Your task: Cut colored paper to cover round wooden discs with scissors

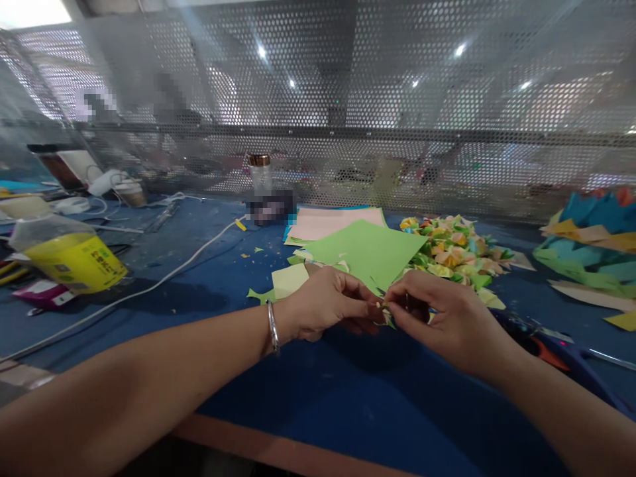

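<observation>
My left hand [330, 301], with a silver bangle at the wrist, is closed in a pinch. Fingertip to fingertip with it, my right hand [444, 311] pinches too. Between them is a small piece of green and pale yellow paper [383, 313], mostly hidden by the fingers, so its exact shape is unclear. Just behind the hands lies a large green paper sheet [365, 248]. A pale yellow paper square [289, 281] is beside my left hand. Beyond my right hand spreads a heap of small folded paper flowers [450, 248] in green, yellow and orange.
Pink paper sheets [332, 224] are stacked at the back. A blue-handled tool [571, 361] lies beside my right forearm. Layered coloured paper [596, 238] stands far right. A yellow-labelled bottle [74, 258] and white cable [163, 281] are left. A perforated metal screen [318, 132] borders the blue table.
</observation>
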Tool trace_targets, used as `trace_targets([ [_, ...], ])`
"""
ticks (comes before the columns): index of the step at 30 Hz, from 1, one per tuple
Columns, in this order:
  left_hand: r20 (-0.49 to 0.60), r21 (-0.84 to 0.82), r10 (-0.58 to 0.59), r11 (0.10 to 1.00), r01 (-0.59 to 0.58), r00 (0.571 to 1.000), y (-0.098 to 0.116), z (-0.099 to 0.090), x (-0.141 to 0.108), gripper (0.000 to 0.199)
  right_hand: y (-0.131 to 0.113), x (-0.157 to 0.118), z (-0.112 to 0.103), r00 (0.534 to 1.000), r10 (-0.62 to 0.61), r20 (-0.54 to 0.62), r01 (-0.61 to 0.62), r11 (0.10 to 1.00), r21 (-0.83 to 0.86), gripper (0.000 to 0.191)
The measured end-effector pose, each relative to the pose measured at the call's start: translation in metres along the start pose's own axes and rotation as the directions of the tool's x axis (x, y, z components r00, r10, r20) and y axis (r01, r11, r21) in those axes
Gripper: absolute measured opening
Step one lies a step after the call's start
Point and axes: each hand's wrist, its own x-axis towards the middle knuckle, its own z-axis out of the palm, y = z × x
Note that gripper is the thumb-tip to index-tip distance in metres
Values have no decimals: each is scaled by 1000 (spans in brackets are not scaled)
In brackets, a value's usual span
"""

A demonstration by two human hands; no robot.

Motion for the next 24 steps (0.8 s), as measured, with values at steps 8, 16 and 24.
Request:
trace_targets([
  [8, -17, 136, 24, 991, -22, 1000, 1, 0, 3, 4, 2, 0, 0, 998, 55, 16, -54, 998, -20, 13],
  [16, 7, 562, 227, 804, -192, 974, 8, -12, -2, 10, 13, 0, -2, 989, 108, 101, -93, 986, -138, 14],
  [24, 174, 786, 258, 545, -291, 950, 6, -16, -6, 25, 25, -3, 4, 971, 140, 192, -92, 967, -239, 15],
])
